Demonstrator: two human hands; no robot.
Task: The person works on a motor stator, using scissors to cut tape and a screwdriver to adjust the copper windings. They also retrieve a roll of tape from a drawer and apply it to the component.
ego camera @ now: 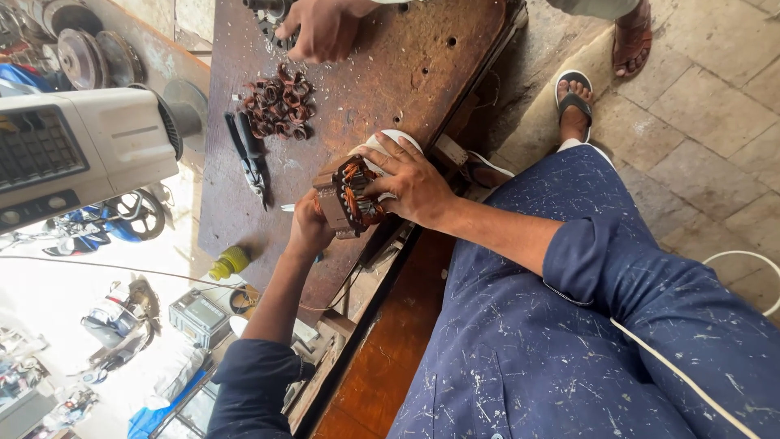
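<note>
**Inspection: motor stator held on bench, copper windings partly in place**

The view is rotated; the bench runs up the frame. The person in the dark blue speckled clothing holds a motor stator [348, 197] at the near edge of the rusty brown workbench [382, 73]. The stator is a laminated brown core with copper wire showing in its bore.

Hand states:
- Left hand [309, 230]: wrapped around the outer side of the stator, fingers closed on the core, steadying it.
- Right hand [410, 180]: laid over the other side of the stator, fingers spread and curled, fingertips pressing at the copper coil ends. A white rounded object [390, 140] lies under and behind this hand; its kind cannot be told.

Surroundings: a heap of stripped, curled copper wire [278, 104] lies further along the bench, well apart from the stator. Just beside the heap lies 1 pair of dark-handled pliers [248, 154]. A second person's hand [321, 28] rests on the far end of the bench. A yellow-green bottle [230, 262] stands off the bench edge, and a grey-white machine housing [77, 150] sits to the side.

Progress, as judged: the loose wire heap suggests old winding is already pulled out. Copper remains seated in the stator, so work on the windings appears to be midway; whether wire is going in or coming out cannot be told
</note>
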